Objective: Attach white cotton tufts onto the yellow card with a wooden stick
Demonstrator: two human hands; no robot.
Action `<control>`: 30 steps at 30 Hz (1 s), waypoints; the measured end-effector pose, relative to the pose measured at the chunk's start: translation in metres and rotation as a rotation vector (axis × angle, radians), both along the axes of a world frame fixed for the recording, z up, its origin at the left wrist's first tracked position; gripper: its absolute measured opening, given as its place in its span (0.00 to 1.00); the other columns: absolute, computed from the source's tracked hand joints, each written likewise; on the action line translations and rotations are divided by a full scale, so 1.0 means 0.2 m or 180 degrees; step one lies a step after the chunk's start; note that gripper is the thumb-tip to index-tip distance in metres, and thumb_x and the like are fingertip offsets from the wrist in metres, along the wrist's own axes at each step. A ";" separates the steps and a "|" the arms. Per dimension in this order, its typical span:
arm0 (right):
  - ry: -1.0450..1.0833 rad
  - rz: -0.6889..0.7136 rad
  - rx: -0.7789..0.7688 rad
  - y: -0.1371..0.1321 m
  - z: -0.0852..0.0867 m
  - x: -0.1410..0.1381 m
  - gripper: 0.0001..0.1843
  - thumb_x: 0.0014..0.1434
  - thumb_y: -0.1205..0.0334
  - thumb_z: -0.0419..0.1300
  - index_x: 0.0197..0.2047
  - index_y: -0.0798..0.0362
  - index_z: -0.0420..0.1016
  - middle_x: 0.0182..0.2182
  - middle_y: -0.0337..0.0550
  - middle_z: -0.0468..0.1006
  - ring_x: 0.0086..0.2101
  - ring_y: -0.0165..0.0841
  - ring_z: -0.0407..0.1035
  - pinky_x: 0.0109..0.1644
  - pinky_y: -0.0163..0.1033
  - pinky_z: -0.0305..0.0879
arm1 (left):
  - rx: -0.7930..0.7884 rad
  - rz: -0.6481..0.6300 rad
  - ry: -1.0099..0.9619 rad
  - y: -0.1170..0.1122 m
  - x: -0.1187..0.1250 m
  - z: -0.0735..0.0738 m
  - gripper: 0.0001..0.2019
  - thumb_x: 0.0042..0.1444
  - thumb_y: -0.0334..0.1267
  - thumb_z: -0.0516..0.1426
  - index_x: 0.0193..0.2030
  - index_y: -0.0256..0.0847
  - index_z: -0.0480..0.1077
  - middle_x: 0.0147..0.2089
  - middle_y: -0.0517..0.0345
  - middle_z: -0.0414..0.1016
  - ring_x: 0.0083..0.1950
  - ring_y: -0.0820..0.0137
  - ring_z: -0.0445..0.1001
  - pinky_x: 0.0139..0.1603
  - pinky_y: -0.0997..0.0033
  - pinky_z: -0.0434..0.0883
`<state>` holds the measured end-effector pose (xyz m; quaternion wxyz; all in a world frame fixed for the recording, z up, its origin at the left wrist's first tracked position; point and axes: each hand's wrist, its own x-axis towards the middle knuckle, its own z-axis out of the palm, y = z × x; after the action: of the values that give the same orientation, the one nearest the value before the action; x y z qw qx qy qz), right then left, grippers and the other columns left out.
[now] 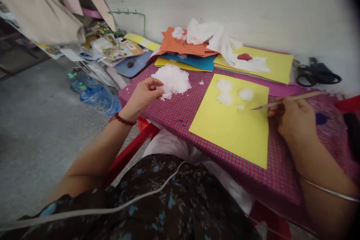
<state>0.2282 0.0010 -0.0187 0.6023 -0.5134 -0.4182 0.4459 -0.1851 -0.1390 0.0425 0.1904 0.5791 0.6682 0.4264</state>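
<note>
My left hand (147, 92) is at the near left edge of a heap of torn white paper bits (176, 78), thumb and fingers pinched together. Whether a bit is between the fingertips is hidden. In my right hand (296, 118) is a thin paintbrush (303, 96) with a pale wooden handle, its tip pointing left over a yellow sheet (233, 131). White fluffy patches (225, 97) lie on the upper part of this sheet, with another white patch (246, 94) to their right. The brush tip is near the smallest patch; I cannot tell if it touches the sheet.
Behind the sheet lie orange paper (182, 45), crumpled white tissue (204, 32), a yellow stack (281, 63) and black scissors (316, 75). Crinkled clear plastic (330, 118) is beside my right wrist. Plastic bottles (98, 97) stand on the floor at left.
</note>
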 end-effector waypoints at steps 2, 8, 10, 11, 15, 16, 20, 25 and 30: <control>0.0121 0.0092 -0.0022 -0.01 0.02 0.00 0.09 0.55 0.67 0.62 0.24 0.48 0.76 0.17 0.39 0.70 0.15 0.26 0.64 0.20 0.35 0.59 | -0.0049 -0.0523 -0.0496 0.08 0.15 0.05 0.11 0.52 0.40 0.60 0.41 0.40 0.70 0.31 0.57 0.77 0.30 0.72 0.74 0.32 0.69 0.72; 0.0152 -0.0033 -0.0055 -0.03 0.04 -0.01 0.07 0.58 0.61 0.62 0.28 0.50 0.73 0.16 0.33 0.68 0.15 0.24 0.61 0.19 0.32 0.59 | -0.0031 -0.1576 -0.0802 0.44 0.59 0.10 0.04 0.51 0.36 0.63 0.33 0.41 0.73 0.32 0.58 0.78 0.32 0.72 0.74 0.35 0.67 0.73; 0.0119 -0.0052 -0.0095 -0.03 0.03 -0.01 0.07 0.59 0.60 0.61 0.29 0.50 0.72 0.16 0.31 0.68 0.15 0.24 0.60 0.19 0.31 0.59 | 0.0087 -0.1781 -0.0694 0.56 0.70 0.10 0.02 0.50 0.33 0.62 0.30 0.40 0.73 0.33 0.57 0.78 0.34 0.71 0.74 0.37 0.67 0.72; 0.0108 -0.0046 -0.0118 -0.03 0.03 -0.01 0.06 0.59 0.60 0.61 0.30 0.50 0.72 0.16 0.31 0.68 0.15 0.24 0.60 0.19 0.31 0.58 | 0.0153 -0.1832 -0.0573 0.60 0.74 0.10 0.01 0.50 0.32 0.62 0.30 0.40 0.73 0.34 0.56 0.78 0.36 0.70 0.74 0.39 0.66 0.72; 0.0040 0.0061 -0.0040 -0.03 0.02 -0.02 0.07 0.59 0.60 0.61 0.30 0.51 0.72 0.17 0.31 0.70 0.15 0.24 0.61 0.18 0.31 0.58 | 0.0287 -0.1857 0.0066 0.70 0.86 0.07 0.02 0.50 0.30 0.61 0.29 0.40 0.74 0.37 0.55 0.77 0.41 0.67 0.73 0.40 0.66 0.72; 0.0002 0.0117 -0.0002 -0.04 0.02 -0.01 0.07 0.59 0.59 0.62 0.30 0.50 0.72 0.17 0.32 0.71 0.15 0.24 0.61 0.18 0.31 0.58 | 0.0232 -0.1907 0.0089 0.71 0.88 0.05 0.03 0.50 0.29 0.60 0.29 0.40 0.74 0.35 0.55 0.77 0.39 0.68 0.73 0.39 0.66 0.71; -0.0061 0.0162 0.0001 -0.04 0.03 -0.01 0.09 0.62 0.60 0.60 0.30 0.50 0.71 0.17 0.32 0.71 0.15 0.24 0.62 0.18 0.31 0.57 | -0.0111 -0.2305 -0.0210 0.75 0.94 0.00 0.03 0.52 0.27 0.59 0.32 0.37 0.73 0.29 0.58 0.73 0.32 0.72 0.72 0.33 0.69 0.70; -0.0067 -0.0060 -0.0176 -0.04 0.07 0.02 0.13 0.64 0.70 0.54 0.28 0.51 0.70 0.16 0.31 0.71 0.14 0.23 0.62 0.17 0.30 0.56 | -0.0349 -0.2692 -0.0158 0.86 1.02 -0.04 0.05 0.48 0.24 0.62 0.32 0.35 0.73 0.27 0.59 0.72 0.30 0.73 0.71 0.32 0.69 0.68; -0.0227 -0.0177 0.0030 -0.03 0.10 0.09 0.13 0.65 0.72 0.55 0.29 0.52 0.71 0.16 0.32 0.72 0.14 0.22 0.63 0.18 0.30 0.57 | -0.0599 -0.3073 0.0269 0.94 1.11 -0.04 0.03 0.49 0.25 0.60 0.29 0.35 0.74 0.27 0.59 0.74 0.31 0.70 0.73 0.33 0.67 0.68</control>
<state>0.2463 -0.0057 0.0021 0.6016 -0.5375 -0.4270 0.4084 0.0370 0.0482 0.0344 0.3904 0.8197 0.3664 0.2034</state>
